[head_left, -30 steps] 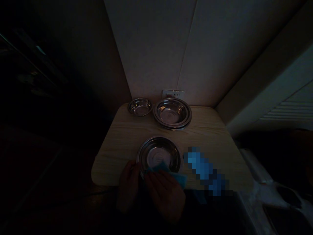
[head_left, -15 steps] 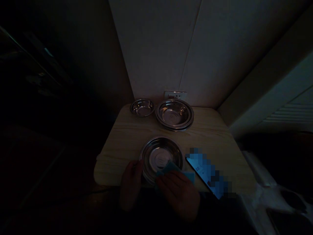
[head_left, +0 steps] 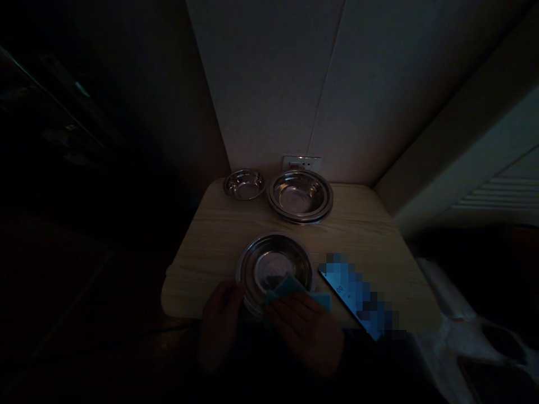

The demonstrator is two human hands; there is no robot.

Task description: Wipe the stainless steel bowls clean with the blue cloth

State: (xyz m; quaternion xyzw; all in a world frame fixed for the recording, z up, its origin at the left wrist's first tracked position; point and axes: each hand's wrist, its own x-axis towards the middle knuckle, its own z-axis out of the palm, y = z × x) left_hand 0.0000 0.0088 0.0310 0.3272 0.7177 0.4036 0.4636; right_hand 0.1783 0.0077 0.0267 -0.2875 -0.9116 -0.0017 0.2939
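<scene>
Steel bowl (head_left: 273, 264) near the middle of the table's (head_left: 202, 258) front edge, ahead of and between my hands | left hand (head_left: 221, 322) curled at its left rim, pinching or not I cannot tell | right hand (head_left: 309, 331) over its near right rim, fingers pressed together on blue cloth (head_left: 290, 285), thumb hidden, pinch unclear

Logged at my remote end: one left hand (head_left: 221, 320), bare, thumb side uppermost, fingers curled inward; one right hand (head_left: 305, 331), bare, back upward, fingers (head_left: 288, 315) extended close together and slanting forward-left, its thumb indistinct to me; two forearms, both lost in darkness.
</scene>
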